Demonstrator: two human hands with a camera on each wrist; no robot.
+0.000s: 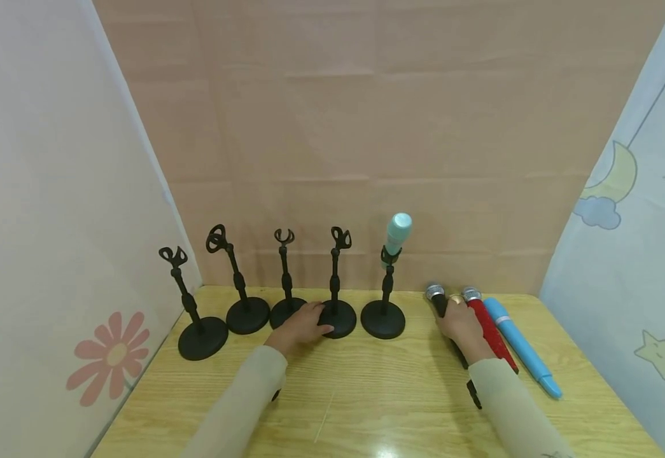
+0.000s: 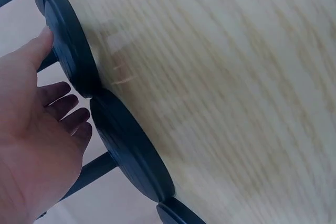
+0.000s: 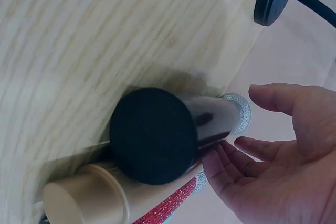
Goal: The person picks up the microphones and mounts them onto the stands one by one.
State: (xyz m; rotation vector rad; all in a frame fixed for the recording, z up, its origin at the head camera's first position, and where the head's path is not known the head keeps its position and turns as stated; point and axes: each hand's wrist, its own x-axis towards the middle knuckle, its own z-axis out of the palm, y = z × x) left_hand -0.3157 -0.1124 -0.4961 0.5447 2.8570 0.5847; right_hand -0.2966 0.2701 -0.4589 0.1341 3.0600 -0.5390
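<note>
My left hand (image 1: 302, 326) is at the base of the fourth black microphone stand (image 1: 342, 321) from the left. Its thumb touches the round base (image 2: 71, 45) in the left wrist view, and the other fingers bend loosely near the pole. My right hand (image 1: 462, 327) reaches over a black microphone (image 1: 440, 304) lying on the table. In the right wrist view its thumb stands apart from that microphone, while the fingertips touch or nearly touch its underside, beside a gold microphone (image 3: 105, 192). The gold one is mostly hidden in the head view.
A mint microphone (image 1: 399, 230) sits in the clip of the rightmost stand (image 1: 384, 320). Three more stands, including the leftmost stand (image 1: 202, 338), line up at left with bare clips. Right of my hand lie a red glittery microphone (image 1: 495, 334) and a blue microphone (image 1: 521, 346).
</note>
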